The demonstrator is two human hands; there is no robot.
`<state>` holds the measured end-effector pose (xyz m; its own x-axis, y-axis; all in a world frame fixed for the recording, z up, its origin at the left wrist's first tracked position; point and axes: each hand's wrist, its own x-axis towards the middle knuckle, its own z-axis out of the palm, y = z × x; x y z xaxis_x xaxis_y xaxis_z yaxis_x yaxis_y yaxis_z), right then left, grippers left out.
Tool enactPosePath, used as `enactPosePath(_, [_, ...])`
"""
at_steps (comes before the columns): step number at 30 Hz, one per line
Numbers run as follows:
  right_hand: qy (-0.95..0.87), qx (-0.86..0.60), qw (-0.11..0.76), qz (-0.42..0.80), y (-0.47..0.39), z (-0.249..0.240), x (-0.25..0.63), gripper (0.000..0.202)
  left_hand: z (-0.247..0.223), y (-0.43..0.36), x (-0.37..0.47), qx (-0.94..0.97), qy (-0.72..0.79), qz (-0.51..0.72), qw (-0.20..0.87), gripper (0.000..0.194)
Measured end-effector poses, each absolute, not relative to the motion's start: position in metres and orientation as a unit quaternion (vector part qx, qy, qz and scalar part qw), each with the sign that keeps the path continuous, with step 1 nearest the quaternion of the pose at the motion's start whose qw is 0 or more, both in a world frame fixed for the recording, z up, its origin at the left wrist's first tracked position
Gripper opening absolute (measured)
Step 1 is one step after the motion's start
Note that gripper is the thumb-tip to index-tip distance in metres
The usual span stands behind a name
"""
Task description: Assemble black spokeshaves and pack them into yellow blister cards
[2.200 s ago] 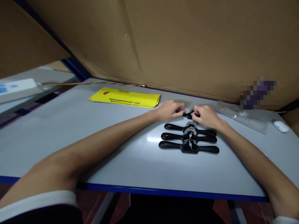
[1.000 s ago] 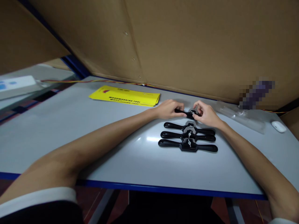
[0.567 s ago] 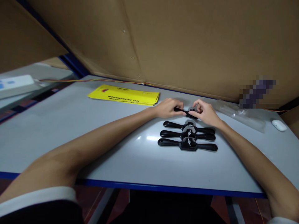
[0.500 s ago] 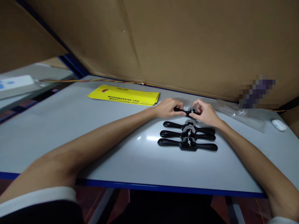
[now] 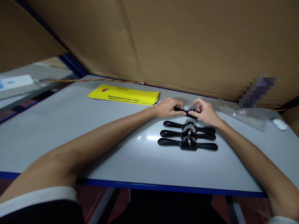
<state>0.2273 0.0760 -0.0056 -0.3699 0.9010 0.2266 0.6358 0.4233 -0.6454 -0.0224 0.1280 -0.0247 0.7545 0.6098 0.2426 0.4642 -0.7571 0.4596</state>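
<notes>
Toward the back of the table my left hand is closed round the left handle of a black spokeshave. My right hand pinches the same tool at its middle, thumb in front near the small metal screw and bent fingers behind by the blade; its right handle is hidden by that hand. Closer to me three more spokeshaves lie flat in a column: a far one, a middle one and a near one. Their handles point left and right, with grey blades at the centre.
Yellow printed cards lie stacked at the back left. Behind my right hand is a clear plastic bag, with a white earbud case further right. A brown board wall closes off the back, and a cable runs along it.
My right thumb has shifted slightly left over the middle of the held spokeshave. My left hand and the three lying spokeshaves have stayed put.
</notes>
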Motion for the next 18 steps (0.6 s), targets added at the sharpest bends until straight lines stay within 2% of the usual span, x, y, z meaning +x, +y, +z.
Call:
enactPosePath(4, [-0.814,-0.464,0.273,0.22,0.075,-0.0037,0.2291,0.028,-0.0259,0.1287,-0.0227,0.917,0.293,0.196,0.187,0.05])
enactPosePath(9, [-0.802,-0.463,0.302,0.228,0.0766,-0.0084,0.2304,0.019,-0.0279,0.1302,-0.023,0.918,0.285,0.205,0.185,0.049])
enactPosePath(18, [-0.804,-0.479,0.274,0.222,0.0766,-0.0088,0.2273,0.034,-0.0244,0.1274,-0.0233,0.92,0.262,0.23,0.18,0.049])
